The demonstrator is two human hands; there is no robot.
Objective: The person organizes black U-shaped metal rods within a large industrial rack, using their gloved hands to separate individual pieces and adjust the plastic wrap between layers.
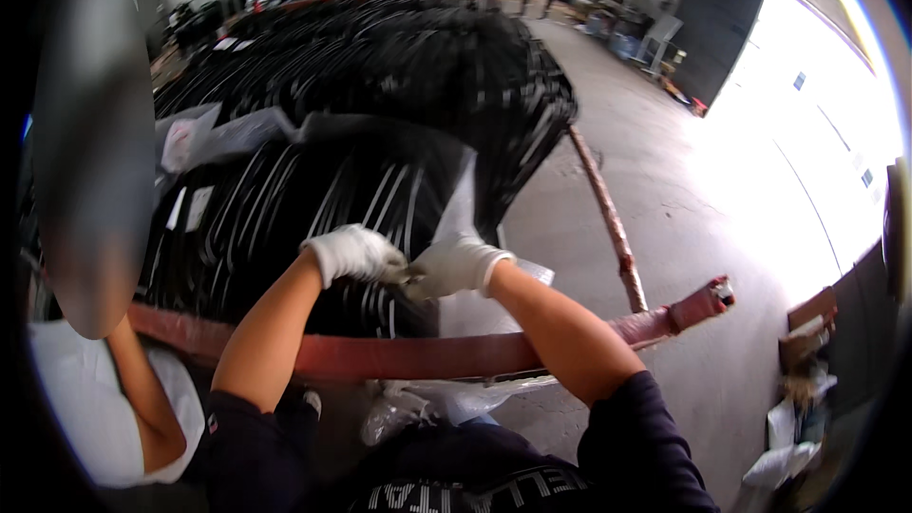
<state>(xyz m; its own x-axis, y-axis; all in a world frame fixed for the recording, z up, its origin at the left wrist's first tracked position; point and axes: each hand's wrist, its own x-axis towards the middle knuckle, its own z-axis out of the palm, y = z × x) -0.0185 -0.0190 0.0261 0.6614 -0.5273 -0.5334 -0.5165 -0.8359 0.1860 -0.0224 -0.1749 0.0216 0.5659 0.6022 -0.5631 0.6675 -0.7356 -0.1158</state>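
My left hand (355, 255) and my right hand (454, 268), both in whitish work gloves, meet at the fingertips over the near end of a pile of long black strips (285, 199) with pale streaks. The fingers of both are curled and pressed together; what they pinch is too small and blurred to make out. Clear plastic sheeting (463, 198) runs down the pile's right end, passes behind my right hand and hangs below it. Darkened fingertips show on the left glove.
A red-wrapped bar (399, 358) crosses in front of me, and another bar (608, 214) runs along the right. A co-worker in a white shirt (85, 408) stands close at left. Loose plastic film (404, 408) hangs below the front bar. Cardboard pieces (807, 323) lie at far right.
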